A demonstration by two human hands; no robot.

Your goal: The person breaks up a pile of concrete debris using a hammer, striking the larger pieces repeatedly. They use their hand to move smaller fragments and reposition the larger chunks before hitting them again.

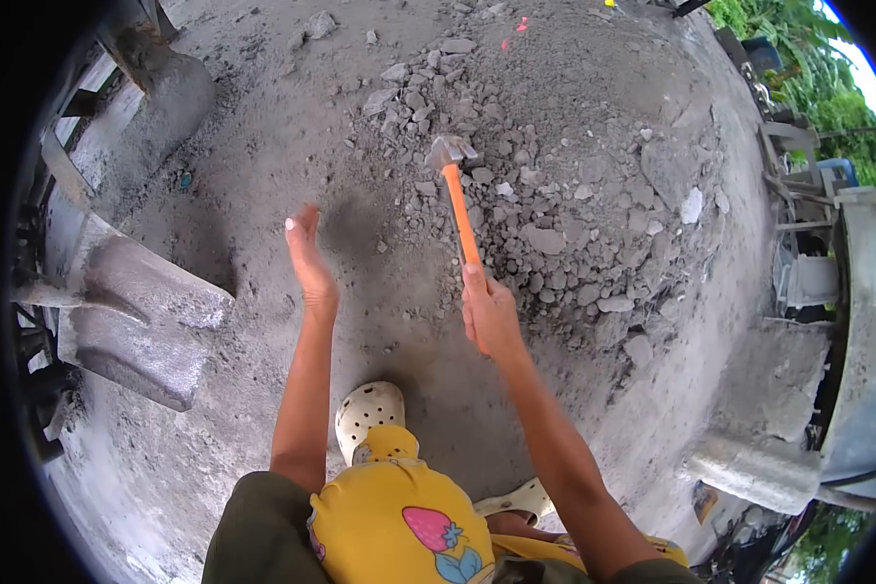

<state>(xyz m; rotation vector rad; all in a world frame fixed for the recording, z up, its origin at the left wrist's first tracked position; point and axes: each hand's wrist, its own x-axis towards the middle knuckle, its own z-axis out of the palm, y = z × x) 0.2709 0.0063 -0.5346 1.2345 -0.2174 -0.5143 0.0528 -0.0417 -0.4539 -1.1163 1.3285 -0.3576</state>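
My right hand (492, 313) is wrapped round the lower part of the orange handle of a claw hammer (460, 212). The hammer's grey metal head points away from me and overlaps the near-left side of a heap of broken grey stones (547, 239). To the left, my left hand (310, 255) is held over the dusty ground with its fingers stretched out and nothing in it. Loose chunks and gravel surround the hammer head.
A shovel (146, 326) with a dusty blade is at the left. White clogs (370, 414) are on my feet below my yellow-clad knee. A concrete block (764, 472) lies at the lower right, and a white bucket (812, 282) stands at the right edge.
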